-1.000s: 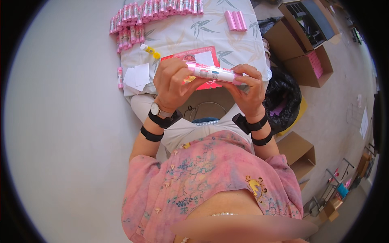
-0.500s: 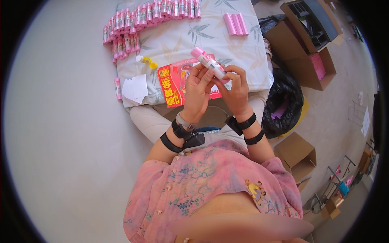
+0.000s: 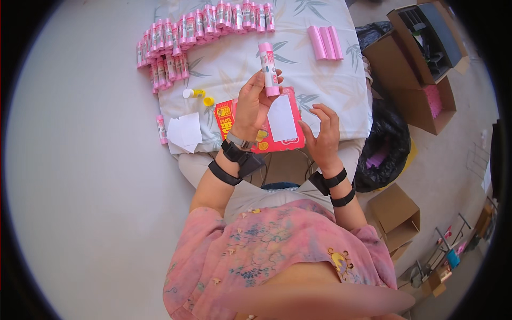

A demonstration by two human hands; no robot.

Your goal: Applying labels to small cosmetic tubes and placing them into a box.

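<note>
Rows of pink tubes (image 3: pixel 176 40) line the bench's far left corner. The left hand (image 3: pixel 253 104) grips a pink tube (image 3: pixel 268 68) upright above the red card (image 3: pixel 261 128); the right hand (image 3: pixel 324 133), released, hovers near the card's right edge

A home packing corner: rows of pink tubes (image 3: pixel 205 24) on a cloth-covered worktop (image 3: pixel 234 64), open cardboard boxes (image 3: pixel 421 58) on the floor.

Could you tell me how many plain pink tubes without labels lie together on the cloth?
3: the plain pink tubes lie side by side near the cloth's far right corner.
</note>
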